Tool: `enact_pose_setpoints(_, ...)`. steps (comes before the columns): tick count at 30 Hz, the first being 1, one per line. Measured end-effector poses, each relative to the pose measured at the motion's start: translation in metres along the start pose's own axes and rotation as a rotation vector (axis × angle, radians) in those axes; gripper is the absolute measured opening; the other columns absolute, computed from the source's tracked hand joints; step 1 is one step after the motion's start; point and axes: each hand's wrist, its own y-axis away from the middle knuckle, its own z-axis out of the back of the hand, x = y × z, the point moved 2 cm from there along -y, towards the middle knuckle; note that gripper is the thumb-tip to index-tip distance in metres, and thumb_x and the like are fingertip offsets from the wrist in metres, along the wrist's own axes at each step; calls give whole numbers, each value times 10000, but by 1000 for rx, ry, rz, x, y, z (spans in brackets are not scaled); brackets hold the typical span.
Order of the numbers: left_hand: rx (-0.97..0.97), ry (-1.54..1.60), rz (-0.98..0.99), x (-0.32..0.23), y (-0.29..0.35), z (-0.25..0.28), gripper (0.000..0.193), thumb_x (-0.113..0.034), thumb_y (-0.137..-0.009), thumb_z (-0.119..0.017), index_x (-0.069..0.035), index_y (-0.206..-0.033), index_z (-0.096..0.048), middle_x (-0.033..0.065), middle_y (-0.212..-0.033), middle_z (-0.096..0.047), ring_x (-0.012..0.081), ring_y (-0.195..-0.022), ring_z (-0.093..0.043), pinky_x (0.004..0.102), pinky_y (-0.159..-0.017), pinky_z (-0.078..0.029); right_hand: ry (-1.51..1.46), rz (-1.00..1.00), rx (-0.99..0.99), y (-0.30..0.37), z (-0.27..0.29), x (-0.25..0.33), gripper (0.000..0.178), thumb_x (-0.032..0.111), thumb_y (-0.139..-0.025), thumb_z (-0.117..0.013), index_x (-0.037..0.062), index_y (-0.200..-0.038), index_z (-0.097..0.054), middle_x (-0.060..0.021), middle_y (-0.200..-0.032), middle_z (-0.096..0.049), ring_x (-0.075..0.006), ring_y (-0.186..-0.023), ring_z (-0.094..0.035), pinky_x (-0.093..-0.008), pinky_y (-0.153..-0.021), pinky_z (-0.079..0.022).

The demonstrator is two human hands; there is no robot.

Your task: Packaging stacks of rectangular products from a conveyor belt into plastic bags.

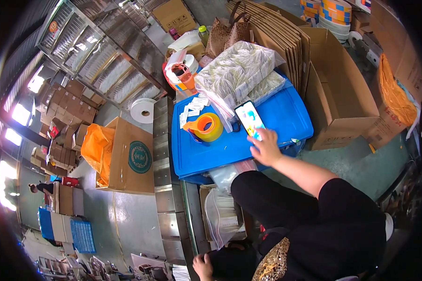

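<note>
A smartphone (249,117) with a lit screen lies on a blue plastic lid (286,119), its upper end leaning near a clear bag. My right hand (266,149) is over the phone's lower end, fingers stretched out and touching the screen, holding nothing. Beside the phone are a roll of yellow tape (210,127) on an orange dispenser and several small white paper labels (195,107). Large clear bags of thin pale sticks (241,70) are stacked behind. Low at the bottom, my left hand (203,267) rests by my dark-clothed knee, fingers apart and without anything in them.
A metal conveyor edge (166,173) runs along the lid's left side. An open carton (344,93) and flattened cardboard (281,35) stand right and behind. Left are a carton with an orange bag (129,157) and a white roll (143,111). Another person (43,188) is far off.
</note>
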Motion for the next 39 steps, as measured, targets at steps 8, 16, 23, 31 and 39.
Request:
enact_pose_setpoints(8,-203,-97,31,-39,14,15,366,-390,-813,-553,-60,-942,-645,163,-961,-630,343,-891,-584,432,-782,-460,261,-60,198,-41,-7,-24,533,508,-801,-533,227,-1254,-501,-95,-1458,-173,-423,-1323,-118,-663,-991,-56)
enact_pose_setpoints(16,-189,-61,57,-39,14,15,361,-401,-804,-561,-75,-932,-644,147,-970,-630,339,-901,-581,433,-787,-456,241,-56,119,-34,-8,-31,604,446,-771,-591,182,-1291,-433,-104,-1453,-181,-426,-1314,-144,-662,-984,-86)
enact_pose_setpoints(23,-201,-54,70,-40,11,12,342,-390,-793,-578,-84,-931,-647,133,-963,-635,331,-889,-586,428,-773,-462,43,-311,148,-9,-3,-65,691,255,-764,-611,95,-1352,-286,-127,-1422,-263,-341,-1301,-248,-482,-1057,-189)
enact_pose_setpoints(31,-238,-56,95,-43,9,11,314,-377,-780,-592,-90,-892,-657,125,-914,-644,323,-859,-593,428,-750,-468,-103,-309,170,-12,-6,-68,685,126,-722,-594,86,-1342,-306,-129,-1399,-299,-300,-1295,-274,-395,-1064,-227)
enact_pose_setpoints(39,-281,-51,65,-41,12,11,309,-384,-781,-581,-97,-866,-655,116,-891,-645,320,-845,-593,426,-737,-470,-72,-297,203,-11,-5,-63,681,110,-718,-567,80,-1344,-299,-138,-1392,-309,-299,-1287,-288,-398,-1060,-235)
